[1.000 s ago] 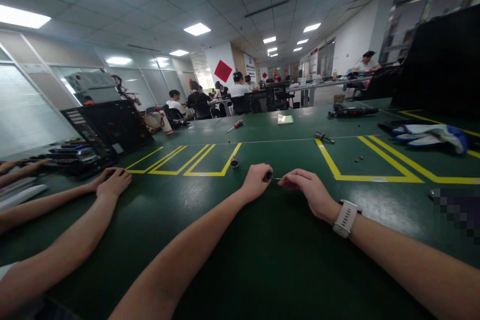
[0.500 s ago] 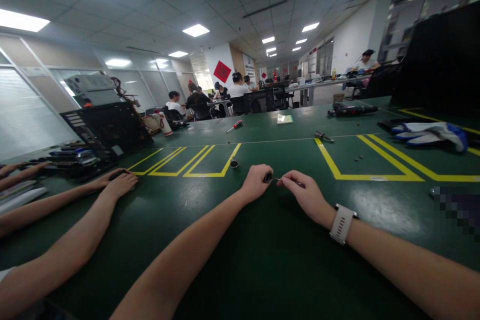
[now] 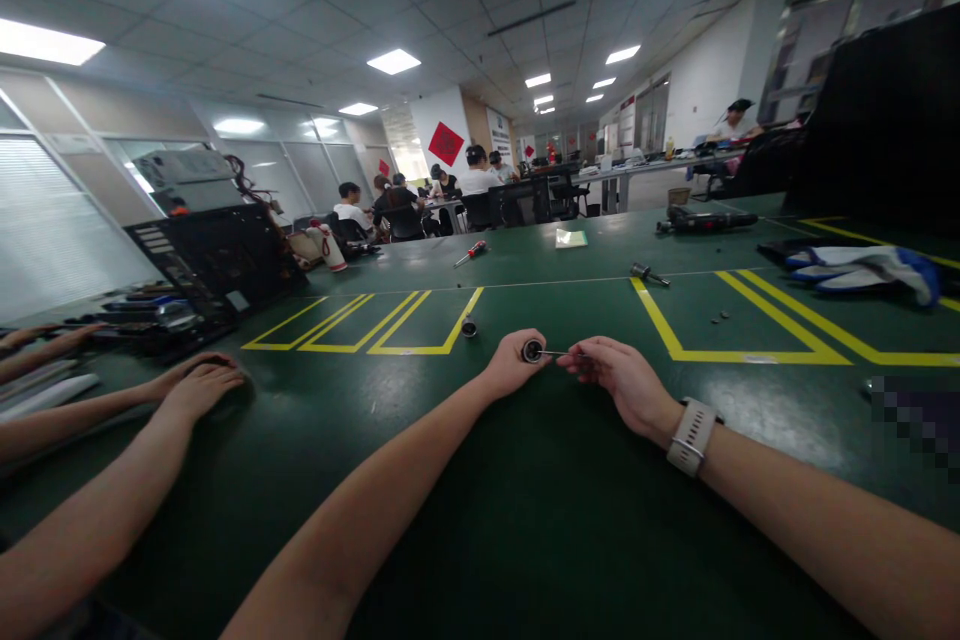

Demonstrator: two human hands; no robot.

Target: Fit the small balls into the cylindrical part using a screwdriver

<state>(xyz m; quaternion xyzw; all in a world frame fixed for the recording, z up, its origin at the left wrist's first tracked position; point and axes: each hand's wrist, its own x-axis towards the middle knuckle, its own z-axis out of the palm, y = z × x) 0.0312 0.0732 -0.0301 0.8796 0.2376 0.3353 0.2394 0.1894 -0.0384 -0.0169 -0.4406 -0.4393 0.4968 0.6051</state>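
My left hand (image 3: 511, 363) is closed round a cylindrical metal part (image 3: 532, 351), whose hollow round end faces right. Fingers of my right hand (image 3: 611, 370) pinch a thin metal rod (image 3: 553, 353). The rod's tip meets the open end of the part; how deep it reaches I cannot tell. My fingers hide the rod's other end. Just beyond my left hand, a small round metal piece (image 3: 469, 327) rests on the green table (image 3: 480, 490). A metal fitting with a stem (image 3: 649, 274) lies farther off to the right.
A co-worker's hands (image 3: 196, 385) rest on the table at left, near a black equipment case (image 3: 225, 260). Farther back are a red screwdriver (image 3: 471, 253), a paper pad (image 3: 571, 238) and a black tool (image 3: 705, 220). White-blue gloves (image 3: 862, 272) lie right, beyond small loose bits (image 3: 720, 317).
My right hand has shifted slightly right and turned, and more of the rod now shows. My left hand stays nearly in place. The co-worker's hands have moved left and nearer.
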